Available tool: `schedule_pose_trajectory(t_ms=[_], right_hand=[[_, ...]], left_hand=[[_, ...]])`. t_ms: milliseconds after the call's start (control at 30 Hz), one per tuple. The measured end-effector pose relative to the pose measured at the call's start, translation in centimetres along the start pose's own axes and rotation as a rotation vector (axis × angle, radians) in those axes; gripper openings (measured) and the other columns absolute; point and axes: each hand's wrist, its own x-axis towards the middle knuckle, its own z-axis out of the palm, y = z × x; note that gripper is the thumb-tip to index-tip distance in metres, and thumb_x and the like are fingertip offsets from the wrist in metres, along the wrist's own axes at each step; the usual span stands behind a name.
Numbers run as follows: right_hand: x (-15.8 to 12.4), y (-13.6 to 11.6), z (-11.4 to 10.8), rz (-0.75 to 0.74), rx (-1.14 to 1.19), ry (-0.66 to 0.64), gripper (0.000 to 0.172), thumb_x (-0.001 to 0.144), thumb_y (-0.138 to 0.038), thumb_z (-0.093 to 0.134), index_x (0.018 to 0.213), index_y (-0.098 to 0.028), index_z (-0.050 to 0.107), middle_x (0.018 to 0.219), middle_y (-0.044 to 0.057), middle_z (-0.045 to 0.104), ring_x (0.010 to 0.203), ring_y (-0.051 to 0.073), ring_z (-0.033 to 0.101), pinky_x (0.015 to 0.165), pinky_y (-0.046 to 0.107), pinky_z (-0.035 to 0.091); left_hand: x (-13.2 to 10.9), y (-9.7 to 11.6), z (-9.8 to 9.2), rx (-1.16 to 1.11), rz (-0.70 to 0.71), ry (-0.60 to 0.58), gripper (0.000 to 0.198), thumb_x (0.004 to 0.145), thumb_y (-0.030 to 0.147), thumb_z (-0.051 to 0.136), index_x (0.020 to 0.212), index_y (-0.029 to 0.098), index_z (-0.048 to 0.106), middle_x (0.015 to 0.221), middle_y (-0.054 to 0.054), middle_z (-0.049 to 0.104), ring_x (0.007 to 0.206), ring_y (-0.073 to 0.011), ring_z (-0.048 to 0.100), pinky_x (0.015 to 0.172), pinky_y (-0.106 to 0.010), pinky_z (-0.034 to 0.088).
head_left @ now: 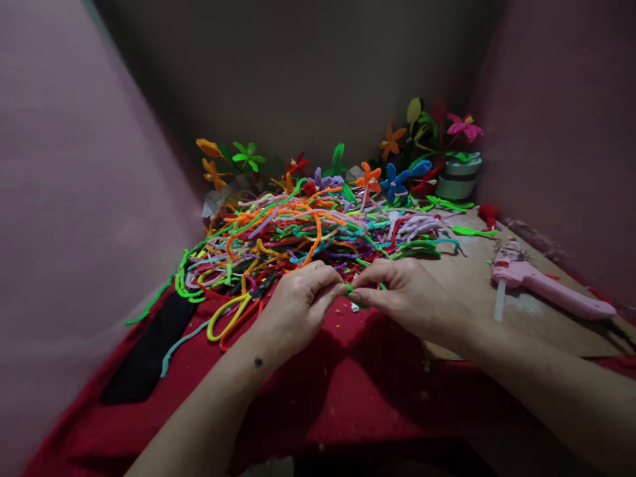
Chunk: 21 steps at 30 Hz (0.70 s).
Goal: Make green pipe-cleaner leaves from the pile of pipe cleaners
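Between my two hands, over the front of the red cloth, is a short green pipe cleaner (350, 289). My left hand (307, 301) pinches one end between thumb and fingertips. My right hand (405, 291) pinches the other part, and some green shows below its thumb. The fingers cover much of the piece, so its full shape is hidden. Just behind the hands lies a large tangled heap of coloured pipe cleaners (298, 225). Scissors with yellow handles (229, 319) rest left of my left hand.
A pink glue gun (551, 285) lies on a brown board (462, 271) at the right. Pipe-cleaner flowers, including a blue one (393, 183), stand along the back near a pale pot (458, 179). A black flat object (149, 351) lies on the red cloth (318, 411) at left.
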Motion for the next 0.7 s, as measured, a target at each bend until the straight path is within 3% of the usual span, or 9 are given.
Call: schedule_pose_trajectory(t_ms=[100, 300, 400, 533, 633, 700], right_hand=[[0.4, 0.1, 0.0, 0.204, 0.228, -0.101, 0.013, 0.071, -0.022, 0.059, 0.065, -0.013, 0.066, 0.051, -0.003, 0.053, 0.048, 0.007, 0.042, 0.048, 0.021, 0.032], [0.5, 0.7, 1.1, 0.268, 0.487, -0.051, 0.015, 0.068, -0.026, 0.062, 0.064, -0.013, 0.066, 0.057, -0.001, 0.059, 0.052, 0.008, 0.047, 0.053, 0.022, 0.035], [0.4, 0.8, 1.5, 0.327, 0.632, -0.06, 0.016, 0.066, -0.028, 0.064, 0.063, -0.013, 0.067, 0.059, 0.0, 0.061, 0.052, 0.009, 0.049, 0.053, 0.023, 0.036], [0.3, 0.9, 1.9, 0.443, 0.853, -0.173, 0.017, 0.062, -0.029, 0.067, 0.063, -0.012, 0.067, 0.061, 0.004, 0.065, 0.054, 0.013, 0.056, 0.056, 0.027, 0.043], [0.2, 1.1, 2.2, 0.467, 0.893, -0.185, 0.016, 0.062, -0.027, 0.068, 0.061, -0.011, 0.065, 0.057, 0.004, 0.064, 0.05, 0.012, 0.056, 0.053, 0.025, 0.043], [0.2, 1.2, 2.2, 0.448, 0.881, -0.173, 0.017, 0.064, -0.027, 0.067, 0.059, -0.011, 0.064, 0.054, 0.004, 0.063, 0.046, 0.01, 0.054, 0.05, 0.024, 0.041]], left_hand=[[0.2, 0.2, 0.0, -0.139, -0.153, -0.02, 0.019, 0.08, 0.023, 0.051, 0.066, 0.014, 0.06, 0.057, 0.003, 0.049, 0.054, -0.0078, 0.042, 0.052, -0.019, 0.034], [0.3, 0.0, 0.6, -0.312, -0.31, 0.007, 0.022, 0.08, 0.028, 0.05, 0.068, 0.014, 0.06, 0.046, 0.007, 0.04, 0.042, -0.0045, 0.033, 0.041, -0.017, 0.027], [0.3, -0.2, 1.0, -0.352, -0.314, 0.036, 0.021, 0.081, 0.029, 0.049, 0.07, 0.014, 0.059, 0.044, 0.007, 0.042, 0.04, -0.0043, 0.036, 0.041, -0.016, 0.029], [0.2, -0.2, 1.3, -0.251, -0.236, 0.129, 0.017, 0.08, 0.025, 0.051, 0.073, 0.014, 0.06, 0.051, 0.004, 0.05, 0.046, -0.0051, 0.044, 0.046, -0.016, 0.034], [0.1, -0.3, 1.5, -0.191, -0.181, 0.193, 0.015, 0.08, 0.024, 0.052, 0.075, 0.014, 0.061, 0.057, 0.002, 0.054, 0.05, -0.0056, 0.047, 0.05, -0.016, 0.037], [0.2, -0.4, 1.5, -0.292, -0.212, 0.184, 0.016, 0.08, 0.026, 0.052, 0.076, 0.014, 0.06, 0.058, 0.002, 0.054, 0.049, -0.0056, 0.046, 0.048, -0.017, 0.036]])
